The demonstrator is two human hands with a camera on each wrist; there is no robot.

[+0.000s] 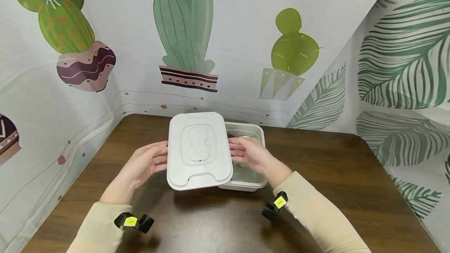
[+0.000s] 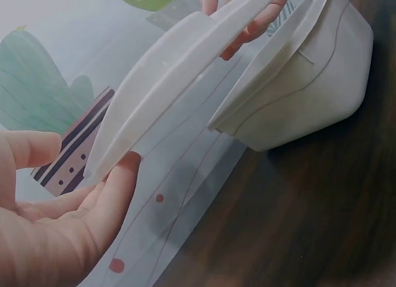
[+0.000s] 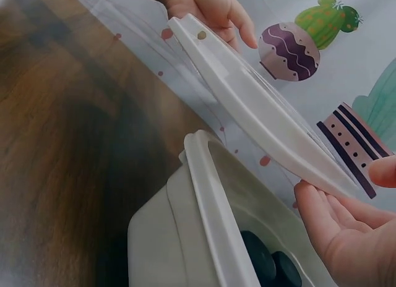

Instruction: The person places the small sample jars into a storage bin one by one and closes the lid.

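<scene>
Both hands hold up a white plastic lid (image 1: 198, 147) with a raised centre and notched ends, tilted above the table. My left hand (image 1: 147, 163) supports its left edge on extended fingers; in the left wrist view the thumb (image 2: 34, 148) stands away from the lid. On the opposite edge, my right hand (image 1: 251, 153) has its fingers beneath, and its thumb (image 3: 385, 171) is apart from the lid. Behind and right of the lid stands an uncovered pale box (image 1: 260, 132), partly hidden. Dark rounded items (image 3: 258, 256) lie inside, their kind unclear.
A dark brown wooden table (image 1: 316, 190) bears the box near its back edge. Behind it hangs a white cloth backdrop (image 1: 242, 50) printed with cacti and leaves. Each wrist wears a black strap camera, the left one (image 1: 133, 221) with a yellow label.
</scene>
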